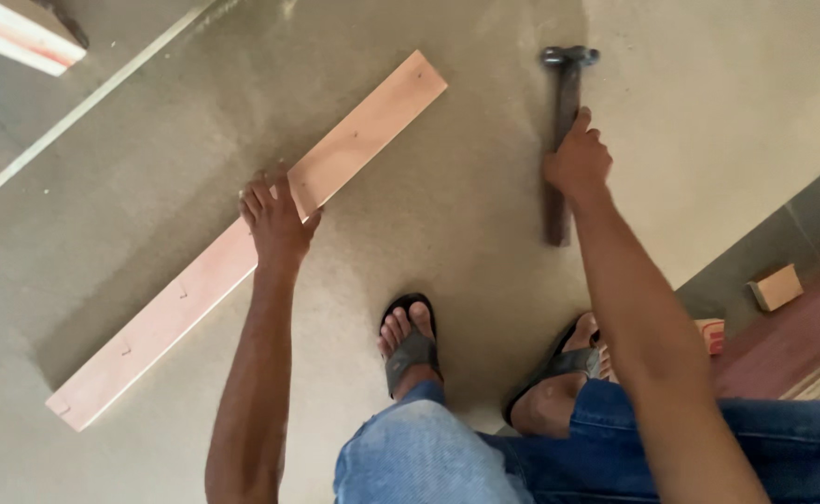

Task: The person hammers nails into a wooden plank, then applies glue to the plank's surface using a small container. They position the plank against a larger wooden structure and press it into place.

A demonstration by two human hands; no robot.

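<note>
A long pale wooden plank [354,135] lies diagonally on the concrete floor, from lower left to upper middle. My left hand [274,217] grips it near its middle, fingers wrapped over the edge. My right hand [576,166] is closed around the dark handle of a hammer [564,103], whose metal head points away from me, above the floor. Hammer and plank are apart, with bare floor between them.
My two feet in dark sandals [410,341] stand below the hands. A small wooden block [776,287] and a red-brown surface [792,341] sit at the right. A white board's end [18,33] shows top left, and a pale line [83,107] crosses the floor.
</note>
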